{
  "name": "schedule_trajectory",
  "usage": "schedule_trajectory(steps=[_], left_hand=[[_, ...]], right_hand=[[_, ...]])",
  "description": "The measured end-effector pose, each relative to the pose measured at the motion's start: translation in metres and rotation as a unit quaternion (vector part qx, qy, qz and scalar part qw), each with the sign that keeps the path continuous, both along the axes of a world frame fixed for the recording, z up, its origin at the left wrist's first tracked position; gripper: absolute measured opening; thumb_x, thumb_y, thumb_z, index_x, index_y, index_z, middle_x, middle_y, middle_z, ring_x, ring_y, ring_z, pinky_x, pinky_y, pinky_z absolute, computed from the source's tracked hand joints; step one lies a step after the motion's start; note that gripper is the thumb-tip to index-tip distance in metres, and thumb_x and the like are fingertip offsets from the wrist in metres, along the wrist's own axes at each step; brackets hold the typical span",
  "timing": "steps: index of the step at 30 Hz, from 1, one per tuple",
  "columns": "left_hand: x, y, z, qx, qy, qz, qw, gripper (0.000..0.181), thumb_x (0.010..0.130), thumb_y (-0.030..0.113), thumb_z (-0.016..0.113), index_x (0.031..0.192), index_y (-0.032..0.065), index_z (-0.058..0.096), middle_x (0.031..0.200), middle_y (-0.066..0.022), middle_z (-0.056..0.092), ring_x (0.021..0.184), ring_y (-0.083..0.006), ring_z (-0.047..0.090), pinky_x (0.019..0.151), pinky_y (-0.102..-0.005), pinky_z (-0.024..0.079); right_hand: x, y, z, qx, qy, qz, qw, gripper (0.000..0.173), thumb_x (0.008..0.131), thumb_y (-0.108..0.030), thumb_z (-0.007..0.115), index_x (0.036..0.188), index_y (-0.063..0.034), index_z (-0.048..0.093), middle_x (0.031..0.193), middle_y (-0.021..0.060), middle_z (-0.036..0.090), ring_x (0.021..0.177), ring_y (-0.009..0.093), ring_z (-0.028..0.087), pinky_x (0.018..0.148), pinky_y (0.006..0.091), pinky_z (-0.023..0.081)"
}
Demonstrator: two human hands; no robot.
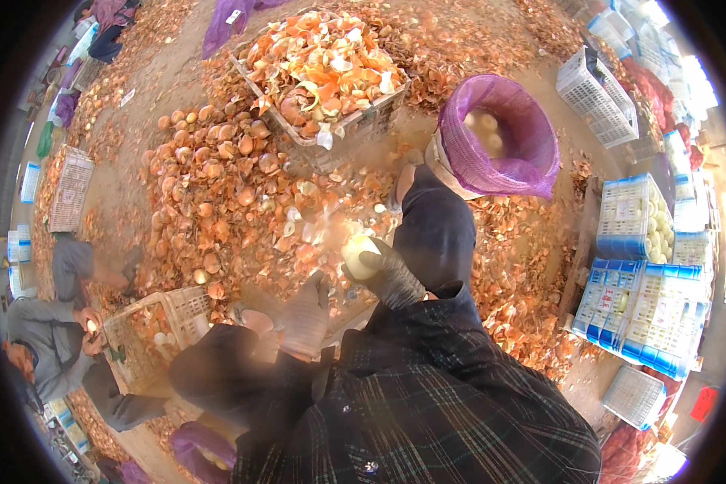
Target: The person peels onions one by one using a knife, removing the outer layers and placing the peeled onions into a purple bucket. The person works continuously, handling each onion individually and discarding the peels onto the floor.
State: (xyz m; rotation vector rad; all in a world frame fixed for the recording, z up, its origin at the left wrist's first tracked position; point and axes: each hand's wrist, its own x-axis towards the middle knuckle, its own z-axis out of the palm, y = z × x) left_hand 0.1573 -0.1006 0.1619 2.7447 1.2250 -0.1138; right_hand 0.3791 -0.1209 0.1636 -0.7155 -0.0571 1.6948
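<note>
My right hand (394, 279), in a dark glove, grips a peeled pale onion (358, 255) above the peel-strewn ground in front of me. Close by on the left is my left hand (307, 317), in a lighter grey glove and blurred; whether anything is in its fingers I cannot tell. Beyond both hands lies a heap of unpeeled brown onions (218, 163). Loose skins and several pale peeled pieces lie below the held onion. Past my right knee stands a bucket (444, 163) lined with a purple mesh bag (547, 151), with peeled onions (487, 127) inside.
A crate (363, 124) heaped with skins stands ahead. At left, a co-worker (48, 339) sits beside another crate (184, 311), holding a small pale thing. Stacked blue-and-white crates (659, 308) line the right side. A white basket (599, 97) stands at upper right.
</note>
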Motion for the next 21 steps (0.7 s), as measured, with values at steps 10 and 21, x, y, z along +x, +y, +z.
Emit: schedule_trajectory(steps=[10,21], left_hand=[[0.001,0.003,-0.002,-0.044,0.029,0.058,0.997,0.035,0.101,0.026,0.056,0.131,0.0087,0.058,0.085,-0.0163,0.070,0.073,-0.0339,0.069,0.062,-0.0497,0.051],[0.011,0.033,0.082,-0.579,-0.307,0.328,0.680,0.035,0.099,0.033,0.063,0.110,0.0015,0.070,0.066,-0.0023,0.058,0.053,-0.0111,0.055,0.048,-0.0276,0.043]], right_hand=[[0.002,0.000,-0.002,0.019,-0.036,0.033,0.999,0.066,0.087,-0.027,0.077,0.141,-0.0001,0.051,0.127,0.0104,0.063,0.113,0.021,0.063,0.098,0.0361,0.050],[0.004,0.000,0.005,0.059,-0.014,0.055,0.997,0.066,0.086,-0.032,0.077,0.139,-0.0008,0.053,0.121,0.0112,0.066,0.107,0.021,0.065,0.090,0.0337,0.053]])
